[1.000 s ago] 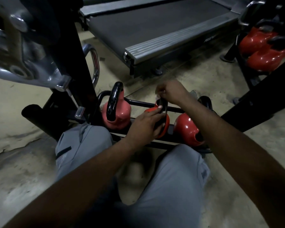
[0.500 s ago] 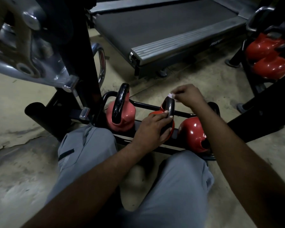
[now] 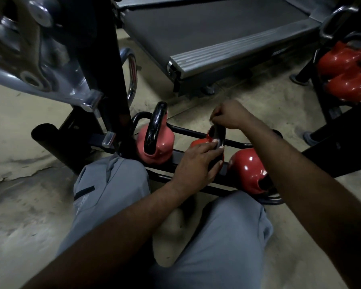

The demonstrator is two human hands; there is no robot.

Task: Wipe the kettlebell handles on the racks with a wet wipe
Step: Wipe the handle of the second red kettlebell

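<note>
1. The left hand (image 3: 198, 163) has its fingers curled round the near side of the black handle (image 3: 221, 133) of the middle kettlebell (image 3: 197, 142). That kettlebell sits on the low rack (image 3: 183, 130) at floor level, between a pink kettlebell (image 3: 154, 147) and a red kettlebell (image 3: 246, 170).
2. The right hand (image 3: 227, 114) is bunched into a tight pinch at the very top of that handle. The wet wipe is probably inside the pinch, but the light is dim and I cannot tell for sure.
3. Missed patch: the left hand's fingers cover the lower stretch of the handle. Unless that hold moves, the part beneath them would go unwiped.
4. Dropped wipe: a small, wadded wipe held only at the fingertips could slip out on a firm stroke. It would land on the dusty floor (image 3: 279, 113) or fall between the rack bars.
5. Pinched fingers: a hard rub across the top could rock the middle kettlebell towards the red one just beside it. The left hand's fingers lie on that side.
6. Slippery hold: moisture left on the glossy handle may loosen the steadying grip, letting the weight shift on the rack.
7. Skipped items: the pink kettlebell's tall handle (image 3: 155, 124) and the second rack (image 3: 321, 84) at far right are easy to overlook from this crouch.
</note>
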